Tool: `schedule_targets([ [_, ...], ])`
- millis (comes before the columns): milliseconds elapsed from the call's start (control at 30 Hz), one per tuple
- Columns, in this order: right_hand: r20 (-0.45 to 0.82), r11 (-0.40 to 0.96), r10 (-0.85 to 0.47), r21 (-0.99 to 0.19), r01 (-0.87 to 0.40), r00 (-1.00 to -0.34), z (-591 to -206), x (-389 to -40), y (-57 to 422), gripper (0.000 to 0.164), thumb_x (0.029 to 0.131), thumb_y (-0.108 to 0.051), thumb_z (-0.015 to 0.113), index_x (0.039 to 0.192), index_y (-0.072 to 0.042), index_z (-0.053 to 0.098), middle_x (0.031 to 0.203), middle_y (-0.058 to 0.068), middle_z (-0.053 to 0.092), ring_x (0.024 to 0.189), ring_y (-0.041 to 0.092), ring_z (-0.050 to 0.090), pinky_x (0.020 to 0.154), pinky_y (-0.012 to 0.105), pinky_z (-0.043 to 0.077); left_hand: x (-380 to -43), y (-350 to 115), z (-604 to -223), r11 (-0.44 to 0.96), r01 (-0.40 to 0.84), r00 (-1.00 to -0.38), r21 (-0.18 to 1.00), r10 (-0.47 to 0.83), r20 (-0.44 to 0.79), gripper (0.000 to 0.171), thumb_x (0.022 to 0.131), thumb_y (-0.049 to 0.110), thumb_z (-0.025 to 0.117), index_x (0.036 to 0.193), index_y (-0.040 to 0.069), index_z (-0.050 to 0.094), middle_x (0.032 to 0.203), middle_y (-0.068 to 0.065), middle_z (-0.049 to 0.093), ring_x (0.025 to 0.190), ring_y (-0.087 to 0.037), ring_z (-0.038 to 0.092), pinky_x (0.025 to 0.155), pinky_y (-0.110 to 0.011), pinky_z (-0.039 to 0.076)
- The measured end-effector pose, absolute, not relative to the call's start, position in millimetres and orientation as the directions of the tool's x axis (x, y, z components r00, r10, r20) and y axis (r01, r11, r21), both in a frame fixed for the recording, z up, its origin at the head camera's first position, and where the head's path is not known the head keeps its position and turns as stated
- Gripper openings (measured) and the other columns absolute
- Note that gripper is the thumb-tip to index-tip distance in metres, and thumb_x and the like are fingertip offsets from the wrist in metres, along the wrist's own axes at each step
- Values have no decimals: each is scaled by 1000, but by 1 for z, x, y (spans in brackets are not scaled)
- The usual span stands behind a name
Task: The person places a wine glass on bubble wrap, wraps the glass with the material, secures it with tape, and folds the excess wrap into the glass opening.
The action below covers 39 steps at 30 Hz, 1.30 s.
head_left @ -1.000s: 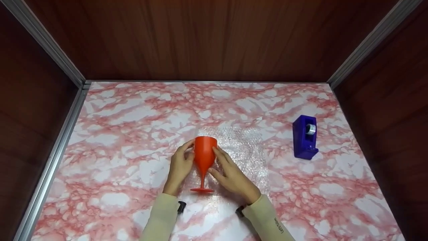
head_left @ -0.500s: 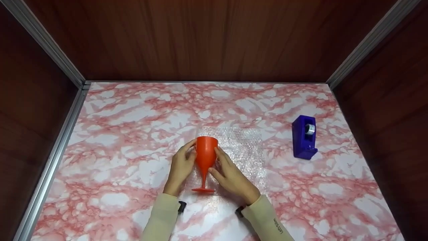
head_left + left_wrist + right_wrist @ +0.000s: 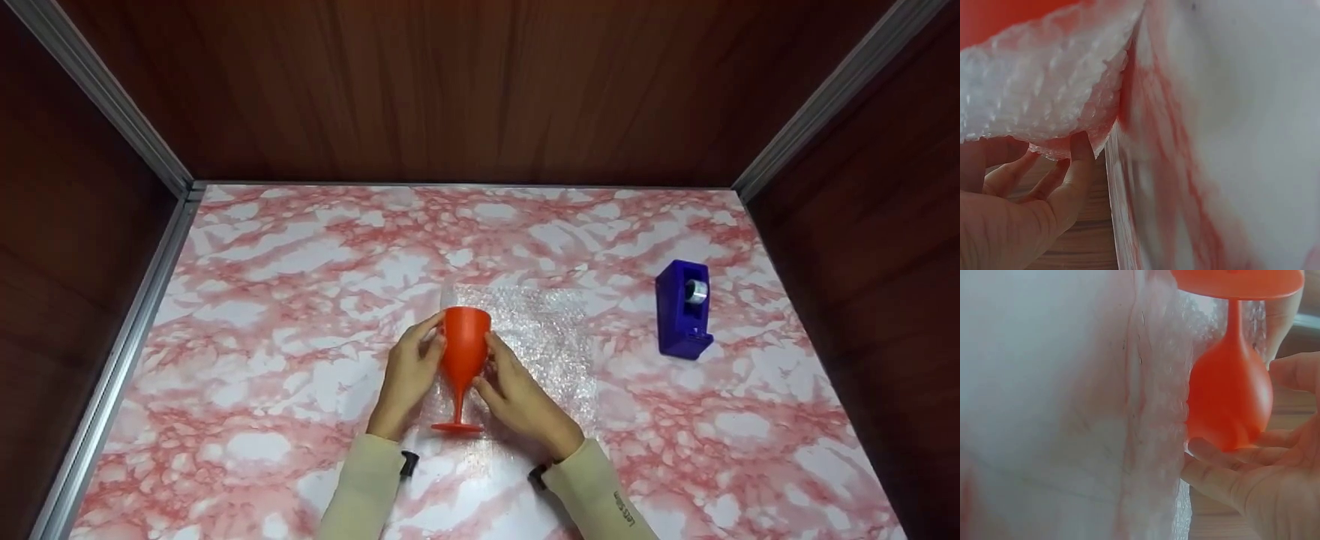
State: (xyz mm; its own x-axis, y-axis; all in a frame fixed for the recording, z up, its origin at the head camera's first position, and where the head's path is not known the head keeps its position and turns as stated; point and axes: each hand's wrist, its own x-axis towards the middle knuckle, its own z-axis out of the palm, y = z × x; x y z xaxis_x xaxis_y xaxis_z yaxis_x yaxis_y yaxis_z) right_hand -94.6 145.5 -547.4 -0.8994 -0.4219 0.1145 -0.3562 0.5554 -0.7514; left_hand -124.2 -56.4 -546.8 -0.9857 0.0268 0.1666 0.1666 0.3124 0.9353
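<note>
Orange goblet lies near-to-far on bubble wrap, foot nearest, flanked evenly: left hand, grip partly closed, pinches bubble wrap beside the bowl; right hand curls fingers around its right side.

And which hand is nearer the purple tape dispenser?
Right. The right hand is left of the tape dispenser, nearer the person; the left hand is farther left, across the orange goblet.
</note>
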Motion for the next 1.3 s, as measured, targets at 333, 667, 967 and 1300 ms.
schedule_targets([
  [333, 159, 563, -411, -730, -387, -898, -548, -95, 144, 70, 102, -21, 59, 156, 3, 21, 160, 18, 21, 142, 32, 34, 111, 44, 33, -125, -57, -544, 332, 186, -982, 925, 30, 186, 39, 98, 7, 64, 137, 7, 62, 124, -20, 62, 106, -33, 64, 94, -48, 50],
  [667, 158, 538, -426, -747, -390, -891, -550, -96, 145, 76, 101, -25, 60, 158, 0, 16, 162, 16, 20, 142, 30, 35, 112, 44, 32, -125, -57, -542, 331, 188, -982, 925, 43, 184, 39, 99, 9, 63, 138, 8, 61, 125, -18, 61, 97, -28, 66, 88, -42, 53],
  [967, 199, 485, -442, -767, -420, -875, -553, -96, 144, 79, 102, -26, 60, 159, -1, 11, 161, 16, 22, 135, 28, 45, 109, 42, 38, -125, -56, -543, 304, 212, -977, 929, 55, 205, 40, 99, 10, 63, 138, 6, 61, 125, -18, 59, 98, -30, 67, 88, -40, 54],
  [1300, 175, 486, -448, -775, -403, -877, -554, -94, 144, 78, 103, -28, 57, 159, -1, 10, 162, 17, 18, 138, 28, 42, 107, 40, 39, -124, -54, -542, 305, 169, -986, 937, 57, 159, 41, 98, 6, 63, 139, 8, 61, 129, -16, 57, 96, -27, 67, 85, -35, 55],
])
